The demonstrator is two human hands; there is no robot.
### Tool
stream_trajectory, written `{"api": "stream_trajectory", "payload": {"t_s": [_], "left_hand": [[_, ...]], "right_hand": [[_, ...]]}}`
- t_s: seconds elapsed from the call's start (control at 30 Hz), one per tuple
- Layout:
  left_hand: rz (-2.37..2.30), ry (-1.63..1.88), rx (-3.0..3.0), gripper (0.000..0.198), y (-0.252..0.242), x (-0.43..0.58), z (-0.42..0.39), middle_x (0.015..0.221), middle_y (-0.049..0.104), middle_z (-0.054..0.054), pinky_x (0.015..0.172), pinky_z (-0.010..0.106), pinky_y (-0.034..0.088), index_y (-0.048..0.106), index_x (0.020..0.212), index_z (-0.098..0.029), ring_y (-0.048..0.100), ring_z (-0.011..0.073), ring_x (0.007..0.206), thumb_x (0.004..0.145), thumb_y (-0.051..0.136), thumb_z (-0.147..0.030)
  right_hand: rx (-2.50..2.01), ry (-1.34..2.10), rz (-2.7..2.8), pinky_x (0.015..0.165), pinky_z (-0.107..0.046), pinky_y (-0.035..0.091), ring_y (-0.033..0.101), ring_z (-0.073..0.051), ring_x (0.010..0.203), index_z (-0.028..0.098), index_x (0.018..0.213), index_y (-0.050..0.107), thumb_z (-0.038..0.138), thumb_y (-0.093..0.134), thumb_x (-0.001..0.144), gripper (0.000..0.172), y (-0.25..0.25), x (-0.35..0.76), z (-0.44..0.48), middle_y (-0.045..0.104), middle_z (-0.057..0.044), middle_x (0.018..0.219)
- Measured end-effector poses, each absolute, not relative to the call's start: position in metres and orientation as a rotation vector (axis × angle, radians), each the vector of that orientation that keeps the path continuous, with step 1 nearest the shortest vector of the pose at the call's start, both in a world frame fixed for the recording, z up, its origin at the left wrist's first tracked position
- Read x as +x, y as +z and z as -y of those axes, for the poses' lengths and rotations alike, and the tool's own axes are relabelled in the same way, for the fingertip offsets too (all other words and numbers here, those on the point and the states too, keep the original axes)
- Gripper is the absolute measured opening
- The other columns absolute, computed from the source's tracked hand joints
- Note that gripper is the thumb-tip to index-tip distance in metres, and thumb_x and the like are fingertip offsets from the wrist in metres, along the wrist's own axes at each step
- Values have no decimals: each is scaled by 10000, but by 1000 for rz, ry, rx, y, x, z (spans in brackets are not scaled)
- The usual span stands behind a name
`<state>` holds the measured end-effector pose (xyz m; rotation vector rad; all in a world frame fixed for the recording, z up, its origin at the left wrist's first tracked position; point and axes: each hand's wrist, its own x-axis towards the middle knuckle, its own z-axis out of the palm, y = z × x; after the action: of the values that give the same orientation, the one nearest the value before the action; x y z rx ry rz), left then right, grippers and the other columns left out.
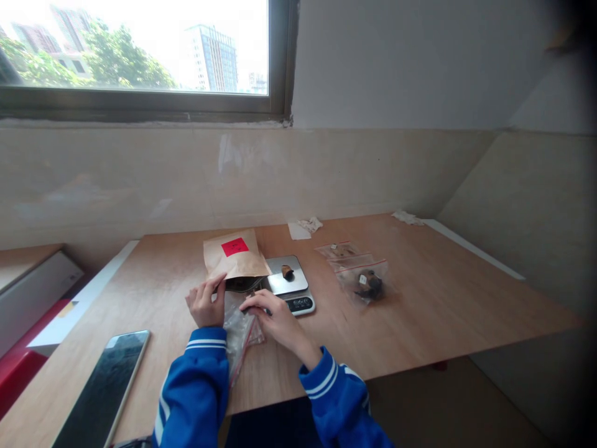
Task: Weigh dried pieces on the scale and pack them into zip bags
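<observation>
A brown paper bag (219, 261) with a red label lies on the table, its dark mouth facing me. My left hand (208, 302) pinches the near left edge of that mouth. Beside the opening, my right hand (275, 316) has its fingers bent together at the bag's right side; what they hold, if anything, I cannot make out. Below both hands are clear zip bags (237, 330) with red seals, partly covered. A silver kitchen scale (275, 285) stands just right of the paper bag, and a small brown piece (287, 272) rests on its plate.
Several zip bags with dark dried pieces (368, 283) lie right of the scale. A phone (105, 386) is at the left front. Paper scraps (301, 230) sit near the wall. The table's front edge (420, 361) runs close to my body.
</observation>
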<state>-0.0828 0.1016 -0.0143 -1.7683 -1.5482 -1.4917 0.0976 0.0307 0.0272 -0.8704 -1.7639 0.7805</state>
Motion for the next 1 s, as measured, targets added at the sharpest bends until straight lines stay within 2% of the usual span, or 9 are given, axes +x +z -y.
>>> {"api": "stream_trajectory", "payload": {"t_s": [0.17, 0.37, 0.53, 0.67, 0.8, 1.0], "left_hand": [[1622, -1505, -1792, 231, -18, -84, -107, 788, 694, 36, 769, 295, 375, 716, 968, -248, 527, 172, 710, 861, 541, -353], [1737, -1668, -1683, 249, -19, -86, -108, 824, 694, 45, 685, 278, 397, 714, 950, -233, 512, 171, 725, 859, 525, -367], [1740, -1691, -1712, 245, -17, -85, -107, 795, 685, 36, 662, 267, 403, 719, 929, -232, 506, 163, 713, 846, 534, -369], [1731, -1696, -1730, 240, -16, -85, -106, 792, 682, 36, 638, 258, 401, 715, 934, -235, 502, 161, 709, 845, 531, -363], [1725, -1701, -1735, 239, -15, -85, -106, 786, 680, 38, 639, 258, 404, 716, 931, -232, 501, 161, 708, 846, 534, -364], [1714, -1687, -1731, 252, -16, -85, -107, 780, 681, 42, 648, 263, 404, 717, 937, -227, 497, 160, 701, 851, 532, -375]], "right_hand": [[-972, 728, 1712, 877, -275, 455, 584, -149, 971, 238, 977, 655, 175, 480, 915, 197, 22, 136, -30, 587, -26, 978], [-1251, 489, 1905, 779, -274, 462, 603, -161, 844, 237, 989, 638, 227, 451, 929, 197, 21, 155, -58, 588, -34, 906], [-1323, 358, 1948, 766, -262, 456, 622, -167, 830, 262, 1011, 644, 233, 468, 911, 205, 28, 153, -77, 643, -35, 903], [-1348, 436, 1943, 690, -261, 456, 638, -182, 752, 291, 1146, 604, 265, 472, 902, 279, 32, 157, -81, 675, -22, 809], [-1411, 539, 1774, 611, -265, 447, 623, -184, 644, 232, 1265, 504, 363, 451, 911, 381, 29, 166, -77, 652, -10, 702], [-1233, 565, 1567, 773, -289, 475, 632, -176, 842, 190, 1100, 574, 339, 539, 864, 282, 13, 169, -75, 663, -43, 892]]}}
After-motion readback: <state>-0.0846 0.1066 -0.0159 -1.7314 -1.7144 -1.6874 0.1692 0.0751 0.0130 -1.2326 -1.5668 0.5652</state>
